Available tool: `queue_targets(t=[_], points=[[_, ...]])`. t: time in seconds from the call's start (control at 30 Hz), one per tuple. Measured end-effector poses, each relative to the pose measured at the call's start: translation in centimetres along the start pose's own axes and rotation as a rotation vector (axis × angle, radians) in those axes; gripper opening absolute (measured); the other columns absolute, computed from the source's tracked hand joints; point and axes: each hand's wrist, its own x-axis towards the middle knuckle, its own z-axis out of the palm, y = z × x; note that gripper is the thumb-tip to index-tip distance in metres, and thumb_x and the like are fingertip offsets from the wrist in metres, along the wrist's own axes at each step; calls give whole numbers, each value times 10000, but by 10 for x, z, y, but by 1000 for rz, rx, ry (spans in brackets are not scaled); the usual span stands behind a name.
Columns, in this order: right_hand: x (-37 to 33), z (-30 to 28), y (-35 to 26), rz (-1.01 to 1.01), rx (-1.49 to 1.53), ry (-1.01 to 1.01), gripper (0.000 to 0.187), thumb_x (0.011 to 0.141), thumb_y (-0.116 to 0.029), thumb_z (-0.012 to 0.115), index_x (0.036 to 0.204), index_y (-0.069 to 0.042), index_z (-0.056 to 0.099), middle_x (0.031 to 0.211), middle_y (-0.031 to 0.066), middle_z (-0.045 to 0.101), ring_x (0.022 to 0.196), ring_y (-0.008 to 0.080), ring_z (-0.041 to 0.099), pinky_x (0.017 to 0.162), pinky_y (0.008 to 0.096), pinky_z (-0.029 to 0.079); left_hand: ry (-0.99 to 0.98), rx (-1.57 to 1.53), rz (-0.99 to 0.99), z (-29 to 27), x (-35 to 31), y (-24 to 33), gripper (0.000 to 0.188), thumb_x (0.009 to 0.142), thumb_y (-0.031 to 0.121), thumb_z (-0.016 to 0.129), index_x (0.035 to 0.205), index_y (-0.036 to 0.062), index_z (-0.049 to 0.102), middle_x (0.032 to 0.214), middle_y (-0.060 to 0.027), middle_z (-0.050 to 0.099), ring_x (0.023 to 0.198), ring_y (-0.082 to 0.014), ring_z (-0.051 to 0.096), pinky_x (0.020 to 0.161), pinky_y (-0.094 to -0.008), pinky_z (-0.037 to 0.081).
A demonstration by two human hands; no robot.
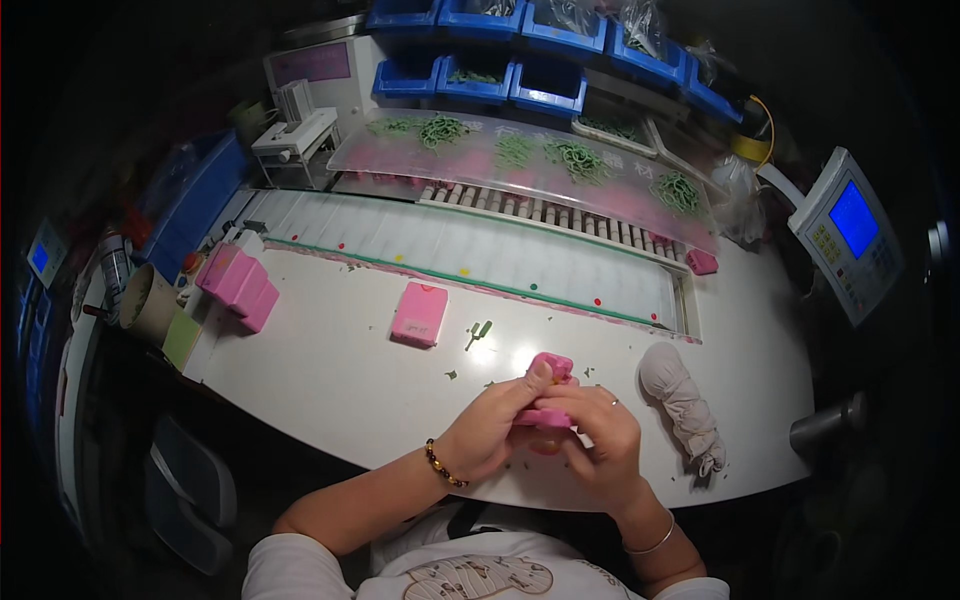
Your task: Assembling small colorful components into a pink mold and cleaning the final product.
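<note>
Near the table's front edge, both hands are closed around a pink rubber mould (553, 364). My left hand (487, 425) has its thumb on the upper part. My right hand (607, 432) grips it from the other side with bent fingers. The mould looks bent or parted, with one pink portion above the fingers and another between the palms; the fingers hide much of it. Beyond my left hand lie another pink mould (419, 312), flat on the white table, and small green wax-like pieces (480, 332).
A knotted whitish cloth pouch (683, 408) lies right of my hands. Pink moulds (240, 286) are stacked at left. Across the back runs a conveyor (430, 245) beneath a clear shelf (490, 150) with green clusters. Blue bins (475, 78) sit above; a control panel (850, 228) juts in at right.
</note>
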Motion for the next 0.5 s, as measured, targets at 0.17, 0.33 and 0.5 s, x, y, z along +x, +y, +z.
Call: queue_targets(t=[0.17,0.33,0.5], points=[[-15,27,-23,-272,-336,-62,392,736,-44,614,1123,-54,675,1185,54,653,1060,206,617,767,319,496,-48,-380,4,-22,14,11,603,1000,539,349,1218,-8,481,868,-53,574,758,-144,566,653,-279,506],[-30,5,-11,-362,-314,-190,332,820,-86,600,1143,-82,677,1238,46,631,1120,205,593,838,325,469,150,-201,42,-14,8,15,599,983,510,334,1097,-39,544,702,-44,547,570,-149,508,506,-307,473],[-25,-60,23,0,-833,-48,464,800,-104,666,1255,-59,586,1306,171,546,1145,317,570,923,418,439,159,-67,84,-17,3,14,595,986,461,312,1084,-60,581,706,-64,578,577,-148,533,513,-312,500]])
